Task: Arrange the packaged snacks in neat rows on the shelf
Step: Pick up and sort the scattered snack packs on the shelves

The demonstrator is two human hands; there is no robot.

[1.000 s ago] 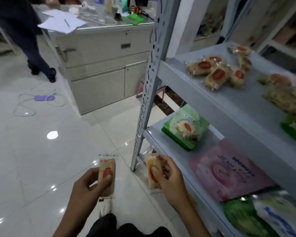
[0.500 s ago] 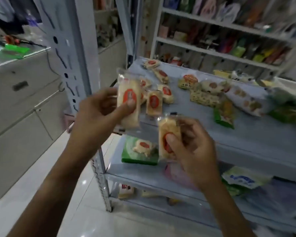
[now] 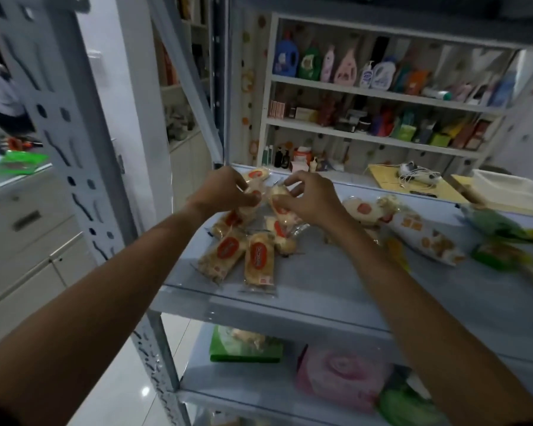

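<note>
Seven or so small snack packets (image 3: 253, 238) with red oval labels lie in a loose heap at the left end of the grey shelf (image 3: 320, 287); overlaps and blur make the count uncertain. Two lie nearest the front edge: one (image 3: 225, 256) angled, one (image 3: 259, 259) almost straight, its lower end close to the lip. A further packet (image 3: 257, 175) sits alone at the back edge.

The left hand (image 3: 225, 190) has its fingers curled around a packet (image 3: 253, 192) above the heap. The right hand (image 3: 311, 198) pinches another packet (image 3: 279, 199) just beside it, the two hands nearly touching.

To the right of the heap lie one round pale pack (image 3: 362, 209) with a red spot, one long white bag (image 3: 425, 238) with orange print, and several green and yellow packs (image 3: 502, 238), blurred near the frame edge. Between the heap and the front lip a broad stretch of bare shelf runs rightward beneath the right forearm.

The perforated steel upright (image 3: 59, 142) stands at the shelf's left front corner. On the shelf below sit one green pack (image 3: 243, 345), one pink pack (image 3: 342, 373) and another green one (image 3: 406, 407). Behind, a white wall unit (image 3: 382, 96) holds three rows of bottles and boxes.
</note>
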